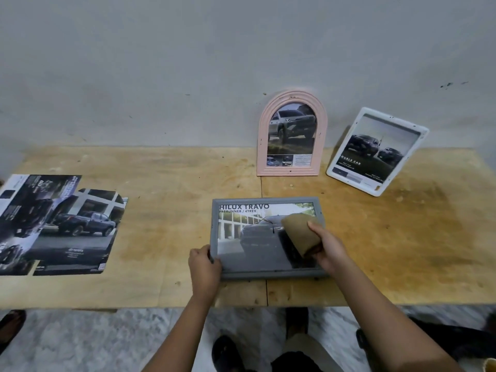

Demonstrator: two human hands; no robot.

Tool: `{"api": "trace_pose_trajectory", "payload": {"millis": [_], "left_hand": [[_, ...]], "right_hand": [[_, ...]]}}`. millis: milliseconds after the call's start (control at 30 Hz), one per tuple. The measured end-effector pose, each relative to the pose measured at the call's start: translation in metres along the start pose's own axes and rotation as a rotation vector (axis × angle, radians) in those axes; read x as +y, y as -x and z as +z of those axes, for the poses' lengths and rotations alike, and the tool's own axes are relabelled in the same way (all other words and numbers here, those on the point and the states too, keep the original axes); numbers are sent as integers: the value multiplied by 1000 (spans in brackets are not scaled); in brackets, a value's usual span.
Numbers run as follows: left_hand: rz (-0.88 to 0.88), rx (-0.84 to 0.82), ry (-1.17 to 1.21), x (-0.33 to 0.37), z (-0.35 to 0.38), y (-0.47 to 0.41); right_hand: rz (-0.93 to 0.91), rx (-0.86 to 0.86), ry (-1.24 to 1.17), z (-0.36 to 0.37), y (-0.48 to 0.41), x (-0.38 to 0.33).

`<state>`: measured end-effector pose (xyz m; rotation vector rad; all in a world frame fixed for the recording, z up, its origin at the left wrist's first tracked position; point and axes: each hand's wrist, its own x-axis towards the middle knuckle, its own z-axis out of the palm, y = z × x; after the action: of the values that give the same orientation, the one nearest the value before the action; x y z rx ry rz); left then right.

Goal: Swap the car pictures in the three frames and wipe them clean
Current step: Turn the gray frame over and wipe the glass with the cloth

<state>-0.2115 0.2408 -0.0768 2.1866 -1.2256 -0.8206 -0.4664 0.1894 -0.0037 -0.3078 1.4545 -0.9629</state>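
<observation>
Two grips busy | my left grip (204, 264) pinched grey frame (268, 274) | right grip (328, 248) clutched cloth (299, 232) | rubbing hard could skid frame off counter (161, 210)

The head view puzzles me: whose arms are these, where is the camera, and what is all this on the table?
There is no machine here. A person wears a camera on the head, and it looks down at their own two arms. The left hand grips the near left corner of a grey frame lying flat on the wooden table. The right hand holds a tan cloth on the frame's front, over its car picture. At the back, by the wall, stand a pink arched frame and a tilted white frame, each also showing a car. Loose car prints lie to the left.
</observation>
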Motion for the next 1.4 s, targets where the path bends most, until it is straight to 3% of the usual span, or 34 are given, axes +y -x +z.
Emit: {"api": "trace_pose_trajectory", "payload": {"millis": [200,333,400,500,600,700,767,1100,1267,1400], "left_hand": [[118,-34,99,22,26,24],[105,-42,143,28,32,28],[90,-59,144,29,30,29],[69,-54,179,30,29,32],[36,-22,209,31,30,31],[35,-11,175,29,32,30],[16,-1,186,28,33,28],[-30,117,166,44,39,31],[-65,142,123,51,40,35],[-78,153,60,58,42,37]], "right_hand": [[-11,-165,36,12,-13,-16],[-62,-163,200,39,-17,-15],[-231,-144,484,52,-21,-12],[-635,-218,905,67,-19,-4],[-955,-530,1377,78,-24,13],[-1017,-809,1819,75,-40,41],[-984,-833,1826,72,-50,51],[-1245,-857,1766,86,-77,57],[-1277,-902,1808,92,-93,49],[-1366,-805,1788,106,-104,40]]}}
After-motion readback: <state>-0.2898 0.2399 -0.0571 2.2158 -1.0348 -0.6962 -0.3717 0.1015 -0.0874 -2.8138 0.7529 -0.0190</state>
